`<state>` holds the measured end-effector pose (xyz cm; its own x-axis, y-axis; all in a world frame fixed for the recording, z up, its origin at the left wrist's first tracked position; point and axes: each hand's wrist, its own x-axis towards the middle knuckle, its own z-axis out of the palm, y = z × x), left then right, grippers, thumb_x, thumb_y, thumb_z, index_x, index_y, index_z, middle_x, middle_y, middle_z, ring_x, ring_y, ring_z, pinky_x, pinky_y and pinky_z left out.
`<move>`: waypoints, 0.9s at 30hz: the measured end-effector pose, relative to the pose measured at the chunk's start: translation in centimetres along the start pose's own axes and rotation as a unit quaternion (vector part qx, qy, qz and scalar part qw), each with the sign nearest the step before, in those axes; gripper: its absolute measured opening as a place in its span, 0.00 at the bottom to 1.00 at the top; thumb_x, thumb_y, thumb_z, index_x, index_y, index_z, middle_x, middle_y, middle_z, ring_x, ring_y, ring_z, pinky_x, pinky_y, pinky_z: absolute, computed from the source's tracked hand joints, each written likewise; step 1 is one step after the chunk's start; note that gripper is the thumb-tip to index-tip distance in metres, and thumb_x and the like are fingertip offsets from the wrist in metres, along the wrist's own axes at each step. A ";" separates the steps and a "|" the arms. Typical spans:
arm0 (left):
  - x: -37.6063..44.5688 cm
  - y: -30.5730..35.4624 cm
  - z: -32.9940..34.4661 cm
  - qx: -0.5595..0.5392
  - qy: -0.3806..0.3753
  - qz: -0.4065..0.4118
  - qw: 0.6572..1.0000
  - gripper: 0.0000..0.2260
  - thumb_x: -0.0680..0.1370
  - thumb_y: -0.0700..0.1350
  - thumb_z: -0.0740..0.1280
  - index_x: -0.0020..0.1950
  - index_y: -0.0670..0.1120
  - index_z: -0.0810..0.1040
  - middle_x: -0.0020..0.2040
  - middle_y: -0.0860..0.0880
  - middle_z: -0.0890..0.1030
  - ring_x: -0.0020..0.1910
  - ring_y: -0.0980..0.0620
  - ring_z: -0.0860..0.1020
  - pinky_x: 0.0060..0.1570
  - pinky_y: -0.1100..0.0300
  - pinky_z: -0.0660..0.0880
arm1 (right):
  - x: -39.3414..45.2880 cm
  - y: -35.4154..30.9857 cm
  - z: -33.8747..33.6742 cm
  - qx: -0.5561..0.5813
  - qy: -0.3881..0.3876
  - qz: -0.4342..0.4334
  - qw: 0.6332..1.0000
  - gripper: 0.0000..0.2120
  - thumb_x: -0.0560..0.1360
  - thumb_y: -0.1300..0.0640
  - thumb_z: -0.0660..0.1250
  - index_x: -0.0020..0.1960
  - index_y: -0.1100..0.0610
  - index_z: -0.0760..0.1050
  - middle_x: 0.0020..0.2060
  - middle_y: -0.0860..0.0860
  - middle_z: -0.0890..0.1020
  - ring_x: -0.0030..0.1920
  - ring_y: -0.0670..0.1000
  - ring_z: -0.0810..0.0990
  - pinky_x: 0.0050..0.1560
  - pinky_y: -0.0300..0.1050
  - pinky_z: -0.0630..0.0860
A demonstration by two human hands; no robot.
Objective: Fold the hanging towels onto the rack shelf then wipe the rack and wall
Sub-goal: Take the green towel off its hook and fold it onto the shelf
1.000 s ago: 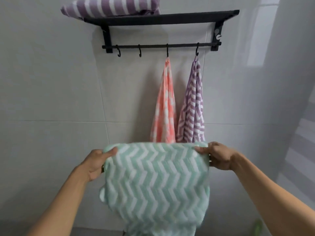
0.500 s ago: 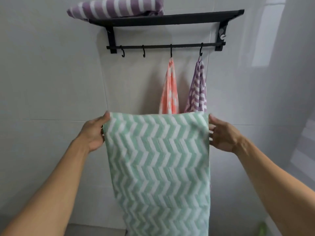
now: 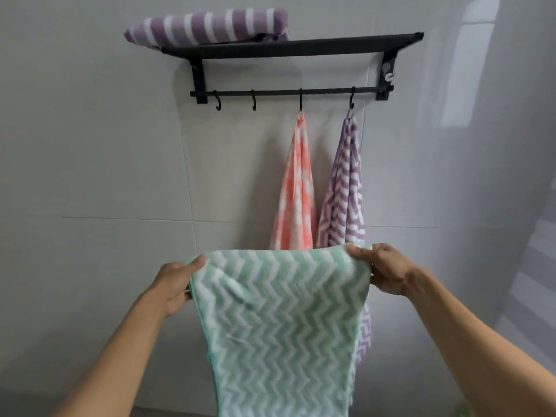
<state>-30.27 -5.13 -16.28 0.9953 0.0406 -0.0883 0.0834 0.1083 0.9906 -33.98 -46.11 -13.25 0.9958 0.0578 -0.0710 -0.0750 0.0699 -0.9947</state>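
Dropped lower since half a second ago: top edge of the green towel (image 3: 282,320), then level with the middle of the hanging towels, now down at their lower part, with a soft fold rolling over along the top. Held out flat in front of the wall, well below the rack (image 3: 301,48), lower part hanging off the bottom of the view. Pinched at the upper left corner by the left hand (image 3: 177,284), fingers curled round the edge; gripped at the upper right corner by the right hand (image 3: 382,270), thumb on top. Hands well apart, cloth taut between them.

To fold well, probably: keep the top edge level, bring corners together squarely, smooth before the second fold, aim for a size matching the striped purple towel (image 3: 207,27) already folded on the shelf's left end. Room free to its right.

Beyond: pink towel (image 3: 296,194) and purple zigzag towel (image 3: 343,191) on the two right hooks, not yet folded; two left hooks bare. Grey tiled wall (image 3: 105,145) behind.
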 end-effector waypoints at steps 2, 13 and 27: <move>0.5 2.0 -0.4 -0.088 -0.049 0.030 0.994 0.19 0.76 0.51 0.72 0.57 0.35 0.81 0.55 0.37 0.84 0.45 0.45 0.85 0.51 0.48 0.82 | -0.2 -1.0 -0.1 0.075 -0.004 -0.013 0.997 0.23 0.75 0.49 0.71 0.62 0.65 0.80 0.59 0.62 0.84 0.54 0.58 0.85 0.58 0.54 0.81; -1.2 0.0 0.0 0.006 -0.104 -0.009 0.995 0.32 0.66 0.55 0.81 0.61 0.36 0.81 0.57 0.38 0.84 0.55 0.39 0.84 0.55 0.47 0.81 | -1.9 2.3 -0.4 0.035 -0.058 0.055 0.996 0.22 0.75 0.54 0.72 0.65 0.64 0.78 0.59 0.61 0.84 0.60 0.63 0.83 0.66 0.62 0.75; 0.4 1.4 0.9 -0.031 0.056 -0.028 0.998 0.13 0.77 0.43 0.73 0.58 0.37 0.81 0.51 0.40 0.85 0.44 0.45 0.82 0.45 0.55 0.78 | -1.4 -0.5 0.0 0.004 0.100 0.030 0.995 0.14 0.72 0.58 0.76 0.51 0.68 0.82 0.53 0.63 0.85 0.45 0.58 0.83 0.52 0.53 0.80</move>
<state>-29.76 -5.85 -14.86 0.9768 0.1440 -0.1588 0.1328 0.1749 0.9756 -35.38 -46.22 -12.67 0.9799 -0.1373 -0.1450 -0.1350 0.0796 -0.9876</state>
